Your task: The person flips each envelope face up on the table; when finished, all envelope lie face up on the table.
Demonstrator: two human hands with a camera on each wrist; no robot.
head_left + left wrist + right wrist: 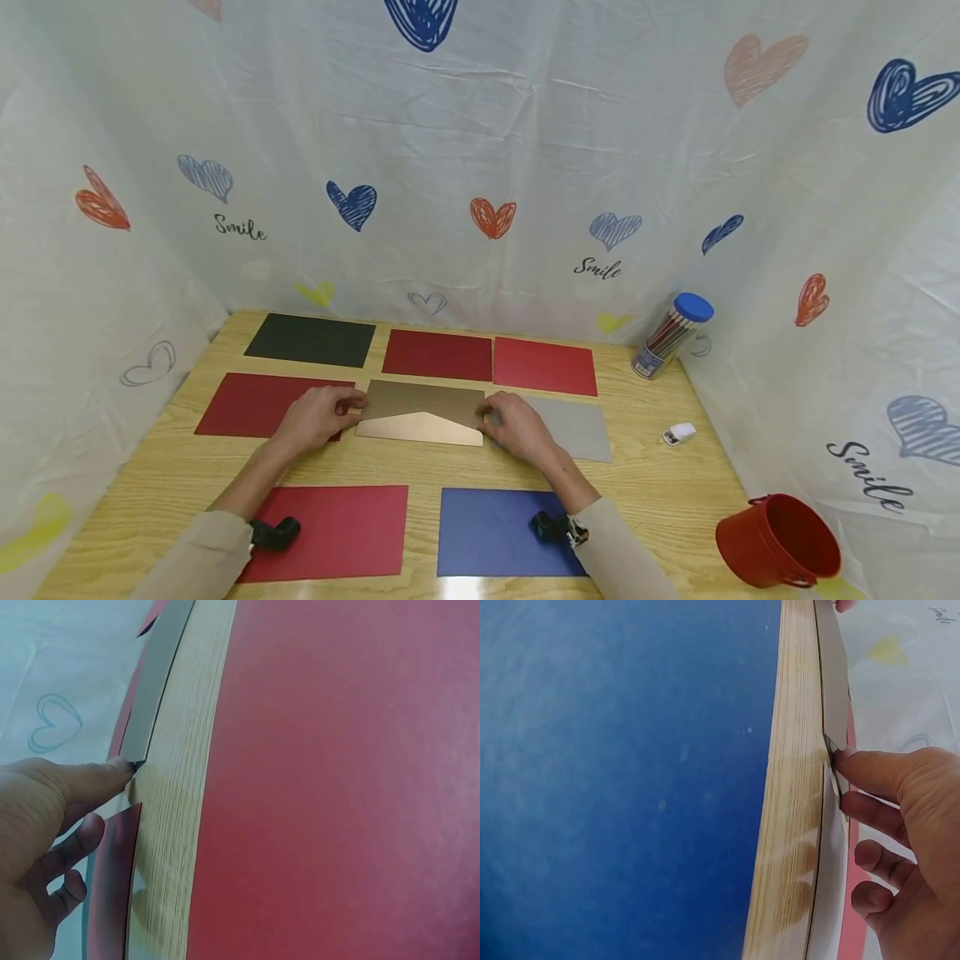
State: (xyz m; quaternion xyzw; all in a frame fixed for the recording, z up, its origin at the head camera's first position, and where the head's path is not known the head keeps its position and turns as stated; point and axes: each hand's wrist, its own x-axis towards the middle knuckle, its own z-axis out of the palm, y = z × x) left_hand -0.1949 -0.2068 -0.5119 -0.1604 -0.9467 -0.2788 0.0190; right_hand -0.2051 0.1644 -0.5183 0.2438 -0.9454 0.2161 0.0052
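A gold-brown envelope (427, 402) with a lighter, pointed flap (420, 428) along its near side lies mid-table. My left hand (318, 414) pinches its left end; in the left wrist view the thumb of that hand (45, 817) is at the envelope's corner (142, 742). On the opposite end, my right hand (519, 427) pinches the right edge. The right wrist view has this hand's (915, 810) thumb and forefinger at the corner, other fingers loosely bent. Dark red (251, 404) and silver-grey (581, 427) flat rectangles lie partly under the left and right hands.
Black (311, 339), dark red (437, 355) and bright red (545, 367) rectangles line the back. Nearer are a red one (345, 533) and a blue one (487, 533). To the right stand a blue-lidded pencil tube (671, 335), a small white bottle (679, 433) and a red bucket (757, 542).
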